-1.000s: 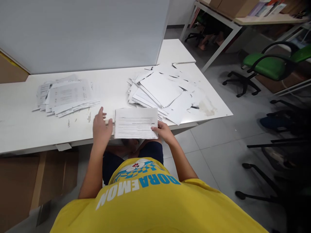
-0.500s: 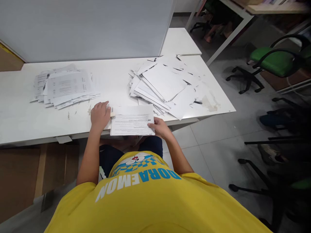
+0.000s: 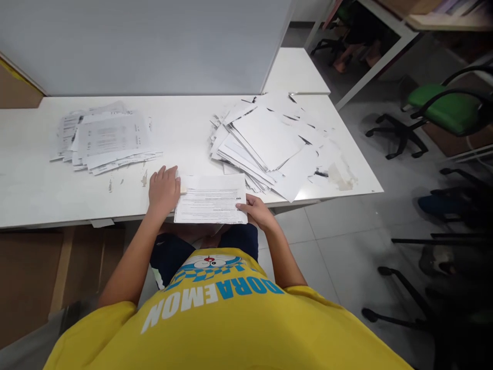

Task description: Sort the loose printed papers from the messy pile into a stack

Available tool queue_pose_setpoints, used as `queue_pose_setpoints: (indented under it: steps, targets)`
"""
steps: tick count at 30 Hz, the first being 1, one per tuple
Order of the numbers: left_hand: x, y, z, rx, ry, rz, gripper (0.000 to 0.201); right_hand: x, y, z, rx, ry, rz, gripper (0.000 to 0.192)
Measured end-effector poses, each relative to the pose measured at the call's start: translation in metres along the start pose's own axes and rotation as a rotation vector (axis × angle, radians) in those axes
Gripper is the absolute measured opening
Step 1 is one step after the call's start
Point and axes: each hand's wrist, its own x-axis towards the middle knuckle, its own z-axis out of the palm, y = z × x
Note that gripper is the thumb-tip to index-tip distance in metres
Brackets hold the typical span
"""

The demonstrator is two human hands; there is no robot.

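Note:
A stack of printed sheets (image 3: pixel 210 203) lies at the table's front edge and juts out past it, over my lap. My right hand (image 3: pixel 259 210) pinches the stack's right edge, thumb on top and fingers underneath. At the upper left of the sheets, my left hand (image 3: pixel 164 190) is closed with its palm down. From its fingers pokes a small beige block-like thing (image 3: pixel 184 190), touching the paper; its kind cannot be made out, and the hand hides most of it.
A pile of printed papers (image 3: pixel 111 136) lies on the white table (image 3: pixel 181 133) at the left. To the right spreads a bigger, messy heap of white sheets (image 3: pixel 265 136). A grey panel (image 3: pixel 146 46) stands behind. Green chair (image 3: pixel 442 108) and another person's legs (image 3: pixel 342 59) are at right.
The view has shifted slightly, so the table appears lower and further right. My left hand has edged onto the sheets' corner, covering more of the beige thing; my right hand keeps its pinch.

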Motion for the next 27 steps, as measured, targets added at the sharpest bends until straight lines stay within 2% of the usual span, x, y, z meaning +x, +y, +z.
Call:
queue_pose_setpoints:
  steps: [5,10,14,17,19,21,24,27]
  targets:
    - [-0.002,0.000,-0.002,-0.015,-0.006,-0.031,0.056,0.001,-0.002,0.002,-0.061,-0.011,0.024,0.041]
    - [-0.001,-0.003,-0.006,-0.068,-0.015,-0.099,0.055,-0.011,-0.023,0.002,-0.222,0.076,-0.127,0.037]
    - [0.000,-0.005,-0.008,-0.091,-0.006,-0.128,0.053,-0.006,-0.047,-0.024,-0.264,0.297,-0.308,0.036]
    - [0.000,-0.005,-0.009,-0.087,-0.015,-0.123,0.053,0.016,-0.062,-0.051,-0.211,0.520,-0.458,0.036]
    - [-0.001,-0.005,-0.009,-0.088,-0.027,-0.113,0.053,0.035,-0.070,-0.068,-0.238,0.633,-0.492,0.034]
    - [-0.003,-0.004,-0.009,-0.095,-0.045,-0.103,0.052,0.053,-0.078,-0.078,-0.358,0.713,-0.447,0.032]
    - [-0.008,0.000,-0.011,-0.114,-0.071,-0.102,0.052,0.069,-0.087,-0.080,-0.526,0.785,-0.378,0.033]
    - [-0.011,-0.002,-0.016,-0.205,-0.102,-0.119,0.053,0.070,-0.085,-0.065,-0.689,0.933,-0.401,0.059]
